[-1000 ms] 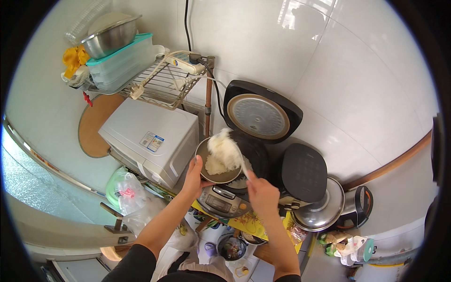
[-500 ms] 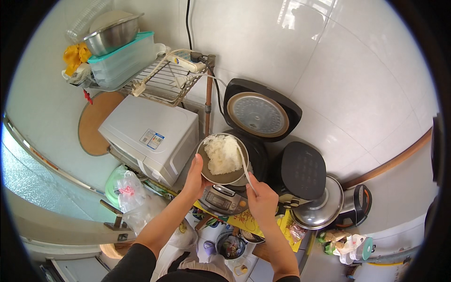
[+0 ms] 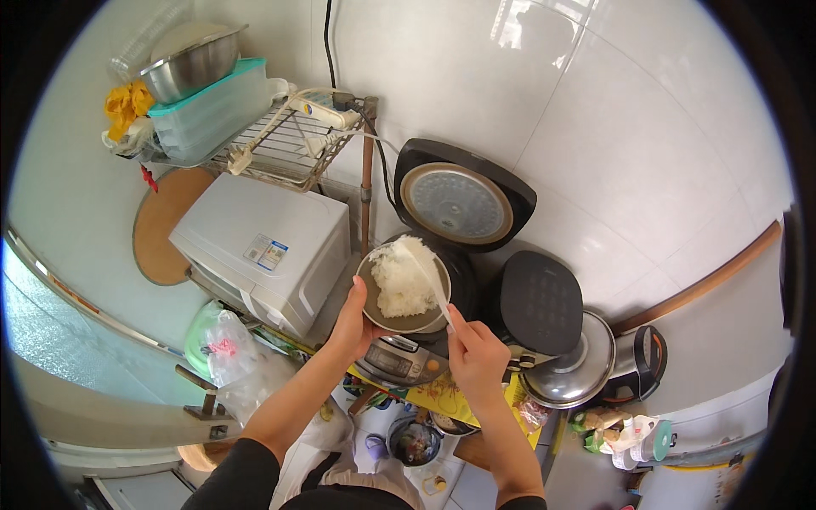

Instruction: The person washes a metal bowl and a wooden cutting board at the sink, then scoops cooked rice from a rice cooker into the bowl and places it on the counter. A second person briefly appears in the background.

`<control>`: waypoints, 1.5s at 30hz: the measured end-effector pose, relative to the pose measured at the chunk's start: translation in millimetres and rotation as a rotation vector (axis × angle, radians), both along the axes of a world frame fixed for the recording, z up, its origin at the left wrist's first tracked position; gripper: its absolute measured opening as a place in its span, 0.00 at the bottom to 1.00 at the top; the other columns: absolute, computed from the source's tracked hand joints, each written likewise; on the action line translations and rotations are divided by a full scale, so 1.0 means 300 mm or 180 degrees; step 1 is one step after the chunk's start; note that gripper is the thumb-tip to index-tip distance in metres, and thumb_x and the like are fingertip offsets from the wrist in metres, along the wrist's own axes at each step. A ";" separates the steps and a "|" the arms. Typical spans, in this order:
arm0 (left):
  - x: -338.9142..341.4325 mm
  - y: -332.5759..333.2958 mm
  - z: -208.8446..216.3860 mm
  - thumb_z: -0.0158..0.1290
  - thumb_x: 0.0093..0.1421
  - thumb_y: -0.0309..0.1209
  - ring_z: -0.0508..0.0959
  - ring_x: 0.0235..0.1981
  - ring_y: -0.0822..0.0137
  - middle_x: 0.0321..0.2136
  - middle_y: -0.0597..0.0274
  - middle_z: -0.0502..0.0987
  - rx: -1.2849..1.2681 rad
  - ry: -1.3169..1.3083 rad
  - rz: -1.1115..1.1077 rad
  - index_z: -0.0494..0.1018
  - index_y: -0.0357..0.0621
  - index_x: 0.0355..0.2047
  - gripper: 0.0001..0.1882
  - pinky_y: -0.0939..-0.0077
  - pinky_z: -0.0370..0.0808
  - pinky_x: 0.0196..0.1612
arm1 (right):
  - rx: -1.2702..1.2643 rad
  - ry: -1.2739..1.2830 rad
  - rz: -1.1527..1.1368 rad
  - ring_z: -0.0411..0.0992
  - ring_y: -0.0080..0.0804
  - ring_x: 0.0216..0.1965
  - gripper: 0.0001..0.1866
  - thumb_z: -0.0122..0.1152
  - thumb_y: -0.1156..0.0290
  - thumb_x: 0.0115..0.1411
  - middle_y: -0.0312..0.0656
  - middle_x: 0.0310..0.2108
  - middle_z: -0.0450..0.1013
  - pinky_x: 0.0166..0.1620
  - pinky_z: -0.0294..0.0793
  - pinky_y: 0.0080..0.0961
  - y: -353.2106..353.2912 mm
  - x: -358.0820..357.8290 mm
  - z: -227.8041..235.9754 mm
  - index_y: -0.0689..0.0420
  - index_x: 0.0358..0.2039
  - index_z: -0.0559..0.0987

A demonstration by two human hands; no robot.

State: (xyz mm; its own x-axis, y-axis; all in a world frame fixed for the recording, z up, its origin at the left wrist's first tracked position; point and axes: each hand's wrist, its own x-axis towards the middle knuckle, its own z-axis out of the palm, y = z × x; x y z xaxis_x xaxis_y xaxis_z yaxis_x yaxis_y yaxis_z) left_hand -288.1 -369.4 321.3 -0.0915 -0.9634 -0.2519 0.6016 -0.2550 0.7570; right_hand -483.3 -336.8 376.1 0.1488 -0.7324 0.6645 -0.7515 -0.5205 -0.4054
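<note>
My left hand [image 3: 353, 323] is wrapped round the left side of a bowl [image 3: 412, 325], tilted slightly toward me. White cooked rice [image 3: 399, 280] is heaped in it. In my right hand [image 3: 476, 348] is the handle of a white rice paddle [image 3: 433, 276], whose blade lies on the rice at the bowl's far right. Behind the bowl stands a rice cooker [image 3: 391, 364] with a display panel; its dark lid [image 3: 467, 195] is raised. The bowl hides much of the cooker's opening.
A white boxy appliance [image 3: 272, 229] stands to the left, below a wire shelf [image 3: 289, 140] with a power strip [image 3: 323, 110]. To the right are a black appliance [image 3: 540, 302] and a pot with a steel lid [image 3: 582, 365]. A bin [image 3: 415, 440] sits on the floor below.
The paddle's blade has moved from the bowl's right rim up and left onto the rice. The whole view has shifted a little, so the surroundings sit slightly further left.
</note>
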 end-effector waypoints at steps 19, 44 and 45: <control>0.047 0.000 -0.051 0.30 0.60 0.59 0.71 0.49 0.62 0.52 0.58 0.64 -0.0094 0.0176 0.0194 0.49 0.49 0.58 0.34 0.64 0.76 0.42 | 0.0540 0.0042 0.0502 0.67 0.33 0.15 0.17 0.58 0.75 0.48 0.38 0.15 0.66 0.18 0.65 0.25 -0.002 0.032 0.001 0.49 0.40 0.79; 0.121 0.016 0.032 0.30 0.59 0.61 0.67 0.52 0.54 0.54 0.54 0.62 0.0186 0.0493 0.0323 0.49 0.47 0.58 0.37 0.53 0.74 0.44 | -0.0422 0.1945 0.0441 0.62 0.26 0.18 0.26 0.55 0.73 0.42 0.34 0.18 0.59 0.20 0.60 0.22 -0.020 -0.002 -0.018 0.49 0.47 0.74; 0.122 0.010 0.029 0.30 0.59 0.61 0.67 0.52 0.54 0.54 0.54 0.62 0.0170 0.0499 0.0403 0.49 0.47 0.58 0.37 0.52 0.74 0.44 | -0.0375 0.1944 0.0507 0.62 0.26 0.18 0.26 0.55 0.73 0.42 0.34 0.18 0.59 0.20 0.60 0.22 -0.016 -0.010 -0.008 0.50 0.47 0.74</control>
State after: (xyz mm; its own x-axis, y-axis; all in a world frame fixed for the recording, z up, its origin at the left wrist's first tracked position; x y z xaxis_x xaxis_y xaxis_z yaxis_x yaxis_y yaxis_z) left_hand -251.4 -366.3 329.9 -0.0125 -0.9554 -0.2952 0.7408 -0.2071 0.6390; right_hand -486.4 -341.6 373.6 0.6268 -0.5973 0.5003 -0.7387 -0.6598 0.1378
